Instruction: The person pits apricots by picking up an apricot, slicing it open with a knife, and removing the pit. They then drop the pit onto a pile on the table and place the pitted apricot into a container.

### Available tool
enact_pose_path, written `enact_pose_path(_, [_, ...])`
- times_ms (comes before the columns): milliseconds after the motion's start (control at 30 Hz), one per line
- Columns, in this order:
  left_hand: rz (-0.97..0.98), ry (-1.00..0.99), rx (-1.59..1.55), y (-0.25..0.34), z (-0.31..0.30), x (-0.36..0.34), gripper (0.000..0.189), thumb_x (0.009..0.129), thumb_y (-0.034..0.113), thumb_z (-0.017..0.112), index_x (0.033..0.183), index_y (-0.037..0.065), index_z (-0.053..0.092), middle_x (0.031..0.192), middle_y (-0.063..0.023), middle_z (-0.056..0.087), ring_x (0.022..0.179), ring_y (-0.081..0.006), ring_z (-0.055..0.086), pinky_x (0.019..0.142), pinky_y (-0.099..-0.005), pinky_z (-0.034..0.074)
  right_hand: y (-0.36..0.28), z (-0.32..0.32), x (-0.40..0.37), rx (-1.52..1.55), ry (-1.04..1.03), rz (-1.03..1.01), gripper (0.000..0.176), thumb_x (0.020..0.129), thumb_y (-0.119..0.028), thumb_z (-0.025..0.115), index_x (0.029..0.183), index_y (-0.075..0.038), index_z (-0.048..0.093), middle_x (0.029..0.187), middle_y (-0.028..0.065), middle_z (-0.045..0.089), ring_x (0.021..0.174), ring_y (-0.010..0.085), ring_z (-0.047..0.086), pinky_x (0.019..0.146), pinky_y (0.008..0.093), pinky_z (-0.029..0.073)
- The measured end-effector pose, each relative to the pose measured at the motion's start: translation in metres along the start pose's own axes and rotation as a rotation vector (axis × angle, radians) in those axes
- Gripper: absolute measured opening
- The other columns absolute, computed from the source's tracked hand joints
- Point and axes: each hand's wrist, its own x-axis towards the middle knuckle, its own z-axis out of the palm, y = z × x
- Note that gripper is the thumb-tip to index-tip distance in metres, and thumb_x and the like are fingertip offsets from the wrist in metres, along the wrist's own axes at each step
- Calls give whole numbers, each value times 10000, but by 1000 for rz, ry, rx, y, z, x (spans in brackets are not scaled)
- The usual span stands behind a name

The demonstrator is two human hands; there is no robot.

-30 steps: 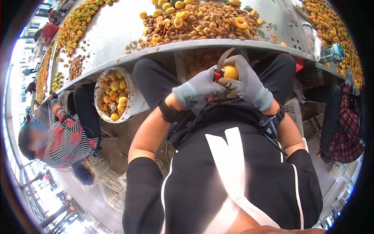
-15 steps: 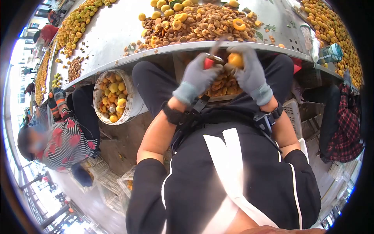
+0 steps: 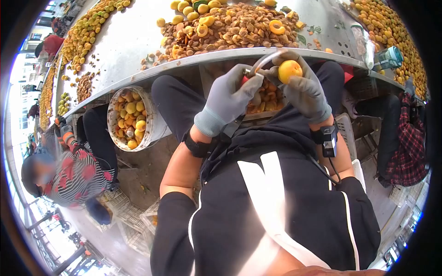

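Both hands wear grey gloves and meet over my lap, just below the table edge. My left hand is closed on the red handle of a knife, whose curved blade points up and right. My right hand holds a yellow-orange apricot with fingers curled round it, close to the blade. Under the hands, halved apricots lie in a container, partly hidden by the gloves. A heap of brown pits with some cut fruit sits on the metal table beyond.
A white bucket of apricots stands left of my knees. Further apricot piles lie on the table. A teal-lidded bottle is at the right edge. One person sits at left, another in a plaid sleeve at right.
My left hand has shifted slightly left and down. My right hand has turned and moved right with the apricot, which shows more fully. The blade now slants up to the right.
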Motion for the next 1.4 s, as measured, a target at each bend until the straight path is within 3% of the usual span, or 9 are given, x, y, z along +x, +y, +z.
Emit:
enact_pose_path(100, [141, 70, 210, -4, 6, -9, 200, 937, 203, 630, 1061, 48, 605, 681, -43, 604, 611, -104, 565, 602, -254, 460, 1, 4, -4, -81, -8, -18, 448, 841, -56, 619, 1274, -30, 511, 1206, 87, 574, 1113, 200, 597, 963, 322, 478])
enact_pose_path(133, [250, 102, 307, -13, 6, -10, 217, 918, 234, 645, 1049, 65, 608, 680, -91, 618, 589, -228, 619, 573, -314, 473, 1, 6, -4, -107, -5, -22, 432, 842, -31, 601, 1265, -30, 516, 1200, 81, 573, 1109, 197, 599, 975, 331, 479])
enact_pose_path(233, [413, 110, 623, -20, 7, -16, 210, 915, 209, 640, 1052, 51, 622, 693, -118, 637, 604, -239, 652, 564, -322, 491, 5, 16, -5, -27, -27, 0, 415, 834, 10, 600, 1240, -30, 526, 1187, 75, 574, 1119, 204, 599, 1012, 361, 474])
enact_pose_path(267, [388, 110, 633, -19, 8, -17, 209, 897, 236, 651, 1021, 70, 619, 708, -144, 629, 647, -332, 644, 576, -363, 499, 6, 19, -5, -25, -30, 3, 415, 834, 10, 600, 1240, -30, 526, 1187, 75, 574, 1119, 204, 599, 1012, 361, 474])
enact_pose_path(900, [516, 338, 796, -41, 20, -16, 216, 844, 221, 690, 951, 82, 565, 713, -116, 619, 590, -313, 621, 502, -385, 474, 19, 38, -10, 142, 99, 20, 364, 889, -4, 607, 1236, -41, 502, 1189, 87, 569, 1117, 227, 600, 1004, 377, 479])
enact_pose_path(1067, [466, 283, 784, -52, 16, -8, 210, 844, 193, 674, 932, 83, 519, 729, -135, 623, 625, -346, 625, 510, -408, 476, 14, 47, -5, -11, 124, 21, 360, 888, 6, 611, 1228, -50, 507, 1199, 81, 564, 1107, 194, 600, 1062, 405, 425])
enact_pose_path(1167, [451, 282, 773, -55, 17, -3, 232, 846, 206, 676, 952, 80, 512, 731, -136, 624, 649, -362, 625, 525, -425, 478, 12, 50, -5, -76, 202, 76, 380, 882, 24, 604, 1242, -44, 503, 1206, 85, 568, 1134, 212, 596, 1053, 391, 436])
enact_pose_path(1233, [396, 232, 747, -56, 16, 2, 256, 842, 215, 684, 967, 76, 508, 744, -146, 624, 684, -373, 626, 551, -437, 480, 14, 46, -2, -167, 249, 50, 346, 895, 15, 601, 1224, -22, 502, 1185, 107, 575, 1127, 212, 592, 942, 352, 529])
enact_pose_path(1400, [365, 68, 571, -46, 17, -1, 334, 843, 253, 705, 1041, 67, 510, 808, -178, 633, 780, -386, 633, 643, -433, 488, 4, 30, 4, -75, 117, 24, 344, 905, -43, 605, 1231, -12, 502, 1200, 134, 589, 1163, 244, 577, 954, 385, 528])
